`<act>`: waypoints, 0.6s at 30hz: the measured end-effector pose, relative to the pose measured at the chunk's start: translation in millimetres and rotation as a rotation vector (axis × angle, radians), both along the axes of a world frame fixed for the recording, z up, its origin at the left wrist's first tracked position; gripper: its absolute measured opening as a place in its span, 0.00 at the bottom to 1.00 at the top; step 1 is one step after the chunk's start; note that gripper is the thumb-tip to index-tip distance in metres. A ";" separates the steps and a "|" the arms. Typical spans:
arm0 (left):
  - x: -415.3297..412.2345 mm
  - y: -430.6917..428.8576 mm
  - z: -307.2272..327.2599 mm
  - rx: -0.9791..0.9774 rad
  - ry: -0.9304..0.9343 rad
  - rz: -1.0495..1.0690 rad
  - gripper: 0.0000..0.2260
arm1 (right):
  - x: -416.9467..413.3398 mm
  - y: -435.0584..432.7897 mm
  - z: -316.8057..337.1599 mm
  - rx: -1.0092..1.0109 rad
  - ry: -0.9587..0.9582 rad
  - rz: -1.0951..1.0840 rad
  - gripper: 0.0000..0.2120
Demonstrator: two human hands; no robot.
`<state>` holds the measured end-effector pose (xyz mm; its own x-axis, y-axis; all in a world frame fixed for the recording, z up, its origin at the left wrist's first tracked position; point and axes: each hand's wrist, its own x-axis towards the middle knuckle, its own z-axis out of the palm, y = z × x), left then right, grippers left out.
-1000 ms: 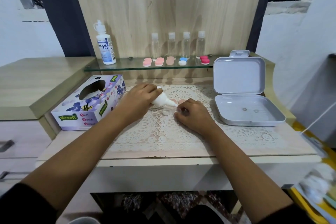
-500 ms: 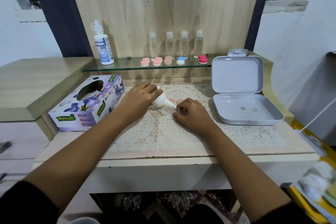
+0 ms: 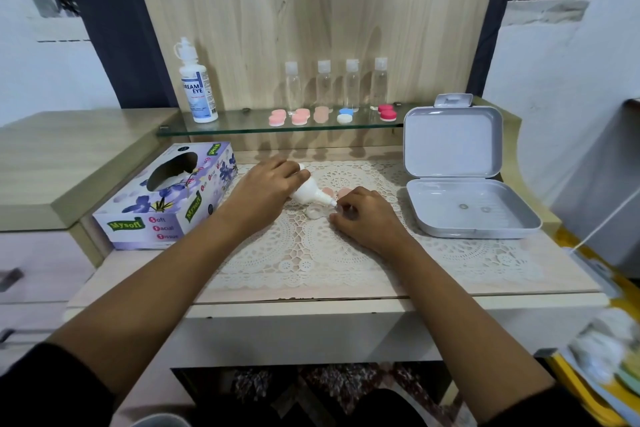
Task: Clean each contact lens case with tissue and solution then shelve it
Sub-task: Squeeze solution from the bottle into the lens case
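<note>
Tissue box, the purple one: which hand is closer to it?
Left. The left hand, holding a small white bottle, is just beside the tissue box. The right hand is farther right, past the bottle, pinching the clear lens case.

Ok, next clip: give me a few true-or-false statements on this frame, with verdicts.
1. The left hand holds a small white bottle tilted toward the clear lens case. True.
2. The grey box is closed. False: its lid stands open.
3. The tissue box sits right of the hands. False: it sits to their left.
4. Four clear bottles stand on the glass shelf. True.
5. The right hand has its fingers at the clear lens case. True.
</note>
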<state>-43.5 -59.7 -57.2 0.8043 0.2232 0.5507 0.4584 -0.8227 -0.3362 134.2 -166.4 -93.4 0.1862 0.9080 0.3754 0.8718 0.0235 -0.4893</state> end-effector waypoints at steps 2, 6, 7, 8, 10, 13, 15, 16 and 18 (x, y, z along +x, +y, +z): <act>0.1 -1.0 0.5 -0.002 -0.004 0.000 0.23 | -0.2 -0.2 0.4 -0.001 0.002 -0.002 0.12; 0.0 -3.1 1.6 -0.001 -0.008 0.002 0.24 | -0.2 -0.9 0.4 -0.005 -0.009 -0.001 0.12; -0.1 -3.3 1.9 -0.002 -0.009 0.002 0.24 | -0.1 -1.0 0.5 -0.004 -0.011 0.000 0.12; -0.3 -3.4 2.1 -0.003 -0.009 0.003 0.24 | -0.3 -1.0 0.8 -0.003 -0.011 0.001 0.12; -0.2 -3.5 2.3 0.001 -0.007 0.002 0.24 | -0.5 -1.0 1.4 -0.002 -0.008 -0.001 0.12; 0.0 -3.5 2.0 -0.002 -0.006 -0.002 0.23 | -1.0 -1.2 1.6 -0.009 -0.006 -0.004 0.12; -0.3 -3.4 1.5 -0.007 -0.007 0.001 0.23 | -1.0 -1.4 1.4 -0.010 -0.002 -0.006 0.12; -0.6 -3.6 1.2 -0.012 -0.007 0.004 0.24 | -1.0 -1.4 1.4 -0.009 0.001 -0.006 0.12; -1.3 -3.6 0.6 -0.029 -0.012 0.009 0.24 | -0.9 -1.2 1.6 -0.011 0.003 -0.006 0.12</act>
